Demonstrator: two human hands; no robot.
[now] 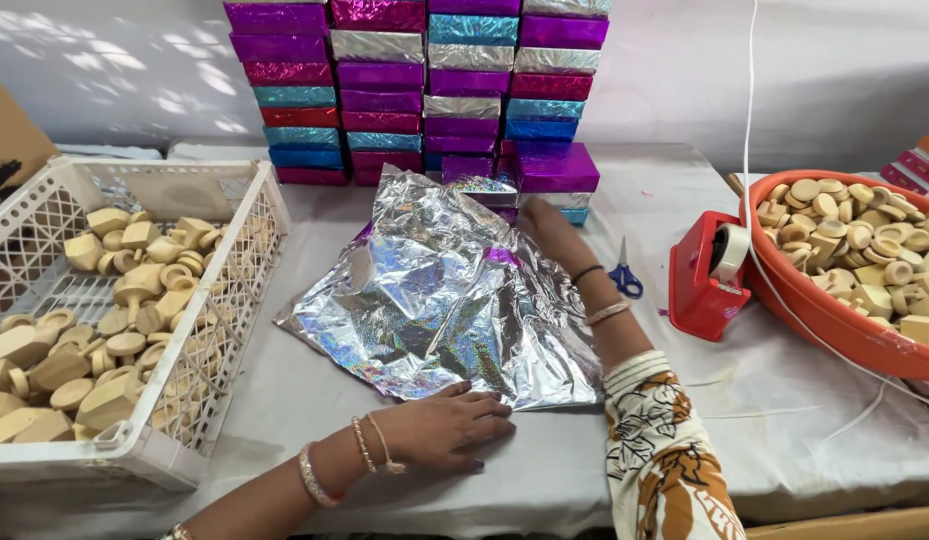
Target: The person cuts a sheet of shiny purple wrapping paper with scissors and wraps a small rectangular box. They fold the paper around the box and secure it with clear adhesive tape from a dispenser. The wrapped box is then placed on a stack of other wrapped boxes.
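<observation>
While the left hand [447,430] lies flat, fingers spread, pinning the near edge of the crinkled silver holographic foil sheet [435,290] at frame centre, the right hand [548,228] presses open-palmed on its far edge, seemingly keeping it taut on the grey tablecloth [545,470].

A foil sheet [440,290] is lying in the middle of the desk [765,400]. A crate [235,300] is sitting to its left, stacked boxes [425,90] behind it, and a tape dispenser [710,275], scissors [625,275] and a basin [825,315] to its right.
</observation>
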